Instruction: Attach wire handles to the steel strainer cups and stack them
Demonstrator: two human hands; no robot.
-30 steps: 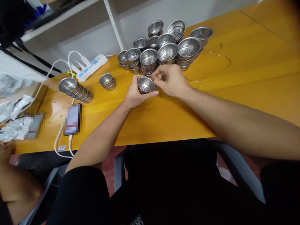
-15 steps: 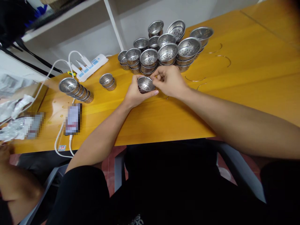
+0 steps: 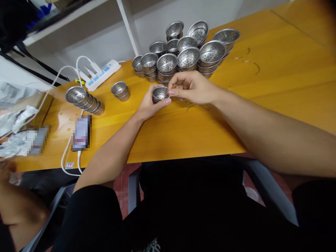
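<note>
My left hand (image 3: 152, 103) is closed around a small perforated metal cup (image 3: 159, 93), its thumb along the near side and the cup's mouth facing up. At the cup's right rim my right hand (image 3: 187, 87) is pinched, thumb against bent fingers. Whatever the pinch holds is too small or hidden to make out. Just behind both hands stand several stacks of similar perforated cups (image 3: 167, 63). A thin curved wire (image 3: 197, 105) lies on the table below my right hand, partly hidden by it.
More curved wires (image 3: 253, 63) lie at the right. Left of my hands stand a short cup stack (image 3: 120, 91) and a leaning taller one (image 3: 85, 99). A power strip (image 3: 103, 75), a cabled phone (image 3: 82, 133) and plastic bags (image 3: 15, 143) are farther left, near another person's arm (image 3: 21, 206).
The cup in my left hand has shifted slightly left. My right hand has turned and come lower across the cup's right rim, uncovering more of the wire below it.
</note>
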